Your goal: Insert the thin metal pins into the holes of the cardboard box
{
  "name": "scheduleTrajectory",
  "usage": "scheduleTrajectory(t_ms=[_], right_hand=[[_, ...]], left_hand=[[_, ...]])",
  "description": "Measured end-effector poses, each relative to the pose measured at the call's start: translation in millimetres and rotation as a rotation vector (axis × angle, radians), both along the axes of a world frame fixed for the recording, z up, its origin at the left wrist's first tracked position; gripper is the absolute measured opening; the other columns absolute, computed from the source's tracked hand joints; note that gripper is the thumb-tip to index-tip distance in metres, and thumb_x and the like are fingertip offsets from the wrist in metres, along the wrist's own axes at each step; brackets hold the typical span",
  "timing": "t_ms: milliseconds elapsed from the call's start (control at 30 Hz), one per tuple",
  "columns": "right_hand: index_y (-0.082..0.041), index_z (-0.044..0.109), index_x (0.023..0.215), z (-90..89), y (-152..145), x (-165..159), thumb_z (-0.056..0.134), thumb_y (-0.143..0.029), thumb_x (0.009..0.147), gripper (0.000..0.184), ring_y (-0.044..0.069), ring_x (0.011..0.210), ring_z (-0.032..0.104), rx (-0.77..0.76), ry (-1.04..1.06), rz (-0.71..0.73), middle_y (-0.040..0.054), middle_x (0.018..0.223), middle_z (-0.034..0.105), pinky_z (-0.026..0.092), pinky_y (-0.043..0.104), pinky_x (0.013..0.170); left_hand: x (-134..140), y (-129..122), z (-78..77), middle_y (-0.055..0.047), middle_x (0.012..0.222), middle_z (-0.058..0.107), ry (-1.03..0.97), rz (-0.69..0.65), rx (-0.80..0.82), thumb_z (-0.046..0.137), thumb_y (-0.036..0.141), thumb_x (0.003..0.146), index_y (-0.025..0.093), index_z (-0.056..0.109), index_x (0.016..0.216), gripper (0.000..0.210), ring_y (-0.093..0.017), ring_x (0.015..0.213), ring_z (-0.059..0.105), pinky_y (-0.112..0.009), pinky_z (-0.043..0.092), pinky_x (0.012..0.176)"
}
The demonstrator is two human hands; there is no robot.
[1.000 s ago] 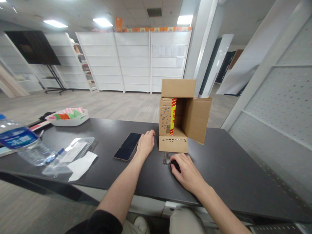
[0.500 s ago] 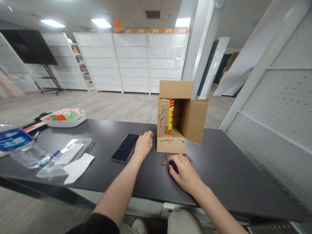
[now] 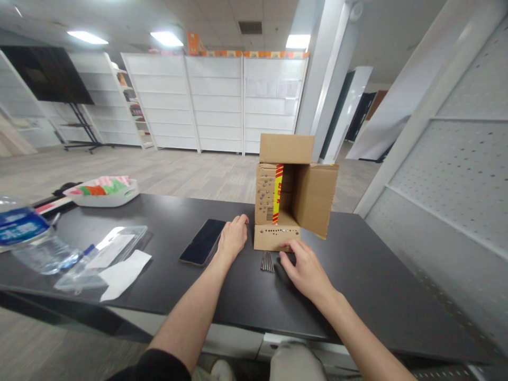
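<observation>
A cardboard box (image 3: 266, 198) stands on the dark table, its side opening facing me and its flaps folded out. Round metal heads dot its left front flap, and the lower flap (image 3: 270, 242) has a row of small holes. In front of that flap lie several slim metal nails (image 3: 266, 262), side by side. My right hand (image 3: 305, 267) hovers just right of them, thumb and fingers apart, fingertips at the lower flap's right edge; I see nothing in it. Between the phone (image 3: 203, 242) and the box, my left hand (image 3: 233, 237) rests on the table with fingers curled together.
On the left are a clear plastic case (image 3: 123, 246), a white paper (image 3: 126, 274) and a water bottle (image 3: 43, 243). A white tray (image 3: 115, 198) with colourful contents sits at the back left. A perforated white panel (image 3: 460, 174) rises along the right side.
My right hand has moved forward towards the lower flap and its fingers have spread. The black thing under its fingers no longer shows. My left hand has stayed in place.
</observation>
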State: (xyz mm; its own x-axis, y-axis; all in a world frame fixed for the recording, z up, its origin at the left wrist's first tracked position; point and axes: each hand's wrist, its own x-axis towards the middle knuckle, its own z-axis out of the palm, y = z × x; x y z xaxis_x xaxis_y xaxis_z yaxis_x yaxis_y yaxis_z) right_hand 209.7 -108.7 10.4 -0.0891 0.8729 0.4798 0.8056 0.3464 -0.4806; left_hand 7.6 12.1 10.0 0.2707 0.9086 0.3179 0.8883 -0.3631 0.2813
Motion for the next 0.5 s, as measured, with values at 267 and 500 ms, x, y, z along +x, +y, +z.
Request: scheduleTrajectory(t_ms=[267,500], right_hand=[[-0.022,0.061,0.102,15.8,35,-1,0.054,-0.02,0.089,0.015,0.021,0.073,0.065,-0.163,0.043,-0.288,0.0029,0.079,0.07,0.039,0.028,0.062],[-0.023,0.06,0.103,25.4,47,-10,0.055,-0.024,0.092,0.012,0.02,0.08,0.065,-0.306,0.058,-0.409,0.0025,0.084,0.071,0.03,0.027,0.06]], left_hand=[[-1,2,-1.3,-0.006,0.111,0.068,0.005,0.001,-0.009,0.039,0.018,0.099,0.023,0.059,0.11,0.024,-0.019,0.094,0.066,-0.031,0.045,0.087],[0,-1,2.2,-0.006,0.112,0.068,0.02,0.007,-0.013,0.038,0.018,0.099,0.022,0.059,0.11,0.024,-0.019,0.094,0.066,-0.031,0.045,0.088]])
